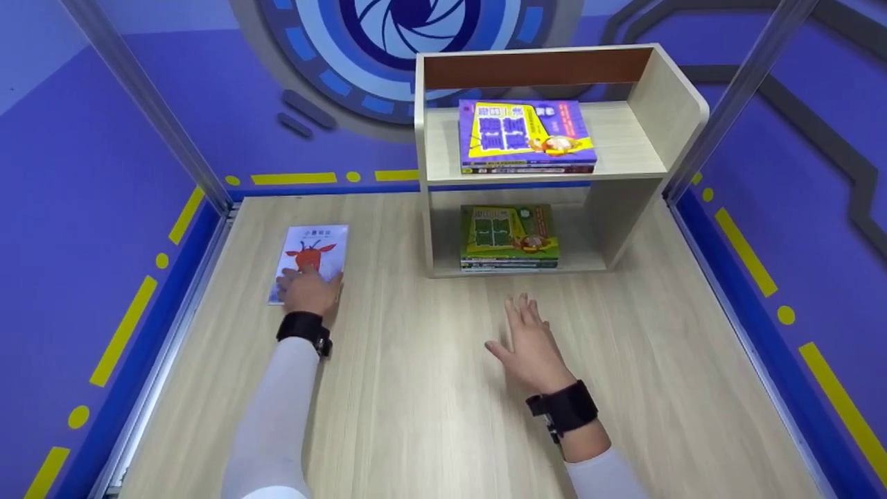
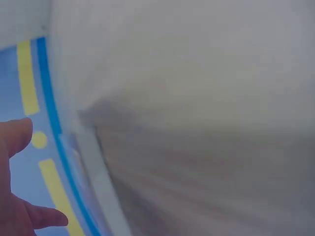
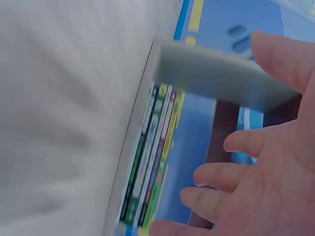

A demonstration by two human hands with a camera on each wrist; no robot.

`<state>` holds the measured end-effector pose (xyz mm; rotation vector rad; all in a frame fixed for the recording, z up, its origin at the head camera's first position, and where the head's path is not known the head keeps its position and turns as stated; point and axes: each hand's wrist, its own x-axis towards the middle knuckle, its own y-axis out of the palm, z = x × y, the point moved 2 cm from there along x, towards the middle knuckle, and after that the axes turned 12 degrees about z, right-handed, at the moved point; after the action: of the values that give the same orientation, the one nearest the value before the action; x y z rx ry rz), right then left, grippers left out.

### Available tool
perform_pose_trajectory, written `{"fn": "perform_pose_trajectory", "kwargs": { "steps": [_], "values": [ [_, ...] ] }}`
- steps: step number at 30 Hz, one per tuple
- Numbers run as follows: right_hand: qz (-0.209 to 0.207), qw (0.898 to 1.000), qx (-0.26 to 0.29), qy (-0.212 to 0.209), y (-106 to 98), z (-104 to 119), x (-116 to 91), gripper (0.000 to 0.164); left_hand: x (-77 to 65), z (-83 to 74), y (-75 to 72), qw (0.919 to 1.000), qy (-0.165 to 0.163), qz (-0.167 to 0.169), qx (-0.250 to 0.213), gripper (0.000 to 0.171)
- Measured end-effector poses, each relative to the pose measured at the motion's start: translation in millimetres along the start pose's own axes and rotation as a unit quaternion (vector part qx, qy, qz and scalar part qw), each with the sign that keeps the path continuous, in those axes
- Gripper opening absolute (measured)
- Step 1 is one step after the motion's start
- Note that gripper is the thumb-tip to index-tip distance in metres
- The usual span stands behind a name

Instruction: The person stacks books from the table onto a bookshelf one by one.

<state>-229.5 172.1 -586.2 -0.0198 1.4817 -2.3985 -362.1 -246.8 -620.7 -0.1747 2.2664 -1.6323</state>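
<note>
A thin white book (image 1: 333, 244) with a red horned animal on its cover lies at the left of the table. My left hand (image 1: 310, 294) is over its lower half, fingers spread; whether they touch the cover I cannot tell. In the left wrist view, part of the left hand (image 2: 19, 196) shows at the edge, with no book visible there. My right hand (image 1: 535, 352) is held in front of the shelf, fingers apart and holding nothing. From the right wrist, the spread fingers of the right hand (image 3: 266, 182) appear near a stack of books (image 3: 152, 152) on the shelf.
A two-level wooden shelf (image 1: 644, 118) stands at the back right. Purple-covered books (image 1: 513, 135) lie stacked on its upper level and green-covered books (image 1: 509, 235) on the lower. Blue and purple panels (image 1: 90, 180) enclose the wooden table (image 1: 409, 388) at the back and sides.
</note>
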Motion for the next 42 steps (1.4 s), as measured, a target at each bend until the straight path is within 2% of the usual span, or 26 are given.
{"fn": "perform_pose_trajectory", "kwargs": {
  "steps": [4,8,11,16,20,25,27,30,36,39,42],
  "values": [
    [0.019,1.0,-0.003,-0.022,7.0,19.9,9.5,0.093,7.0,14.3,1.8,0.9984,-0.047,0.029,0.014,0.096],
    [0.033,0.998,0.005,-0.054,14.8,43.2,24.5,0.093,14.3,15.6,5.8,0.9972,-0.063,0.039,0.015,0.102],
    [0.06,0.994,0.025,-0.083,29.1,64.3,38.8,0.093,17.2,18.3,5.7,0.996,-0.076,0.047,-0.001,0.109],
    [0.1,0.985,0.08,-0.113,57.3,96.2,52.4,0.088,10.5,28.5,-1.8,0.9909,-0.102,0.085,-0.024,0.122],
    [0.106,0.983,0.104,-0.111,70.2,106.8,53.0,0.084,3.1,29.5,-8.8,0.9894,-0.104,0.093,-0.04,0.137],
    [0.081,0.986,0.118,-0.082,77.2,107.4,53.5,0.08,-3.2,26.9,-7.2,0.9881,-0.116,0.077,-0.065,0.143],
    [0.062,0.988,0.127,-0.069,78.4,106.3,54.2,0.077,-7.1,26.3,-1.6,0.9867,-0.12,0.068,-0.085,0.141],
    [0.035,0.988,0.144,-0.053,79.7,105.5,55.1,0.074,-15.5,25.8,7.4,0.9852,-0.104,0.052,-0.125,0.132],
    [0.015,0.986,0.164,-0.04,76.8,103.8,58.1,0.069,-34.3,20.9,19.2,0.9849,-0.071,0.002,-0.158,0.093],
    [0.005,0.983,0.178,-0.034,73.7,103.6,60.5,0.067,-48.1,10.8,19.3,0.9843,-0.041,-0.015,-0.171,0.077],
    [0.002,0.98,0.2,-0.02,71.8,100.5,61.7,0.066,-66.3,-4.8,20.4,0.9829,-0.005,-0.015,-0.183,0.069]
  ]
}}
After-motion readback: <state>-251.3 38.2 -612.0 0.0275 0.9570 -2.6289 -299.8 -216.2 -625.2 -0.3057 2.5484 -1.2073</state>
